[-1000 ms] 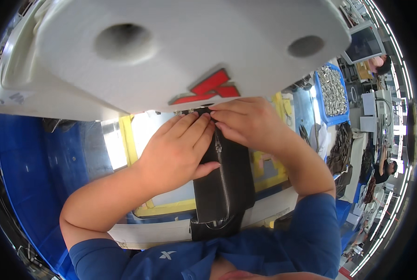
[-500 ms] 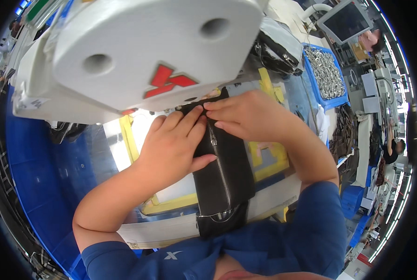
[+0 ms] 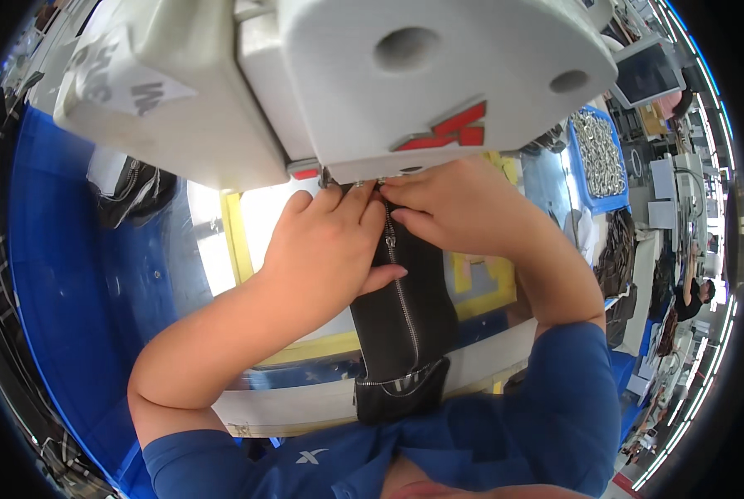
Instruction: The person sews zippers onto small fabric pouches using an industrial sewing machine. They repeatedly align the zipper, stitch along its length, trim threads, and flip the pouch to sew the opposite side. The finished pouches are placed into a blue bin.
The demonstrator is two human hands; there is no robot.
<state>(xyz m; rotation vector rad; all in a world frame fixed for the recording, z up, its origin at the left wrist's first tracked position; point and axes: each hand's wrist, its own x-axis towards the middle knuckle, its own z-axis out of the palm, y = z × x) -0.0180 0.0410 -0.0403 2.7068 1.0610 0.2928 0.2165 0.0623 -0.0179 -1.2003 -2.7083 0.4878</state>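
A black fabric piece with a metal zipper [image 3: 414,320] runs from beneath the sewing machine head [image 3: 339,100] toward my body. My left hand [image 3: 326,241] lies on its left side, fingers stretched toward the machine and thumb apart near the zipper. My right hand [image 3: 459,204] rests on the far right part, its fingers extended and thumb apart, close to the left fingertips. Both hands press the piece down without gripping it. The zipper pull [image 3: 390,241] sits between the hands. The machine head hides the far end of the piece and the stitching spot.
Yellow tape [image 3: 243,241] frames the lit work surface. A blue bin wall [image 3: 64,291] curves along the left, with black zippered pieces [image 3: 131,191] near its far end. At right stand a blue tray of metal rings [image 3: 601,158] and a monitor [image 3: 647,73]. Another person [image 3: 695,298] sits farther off.
My view has swung left, so the machine head appears farther right. The fabric piece has slid slightly farther under the machine, and both hands stay on it, their fingertips nearer the machine.
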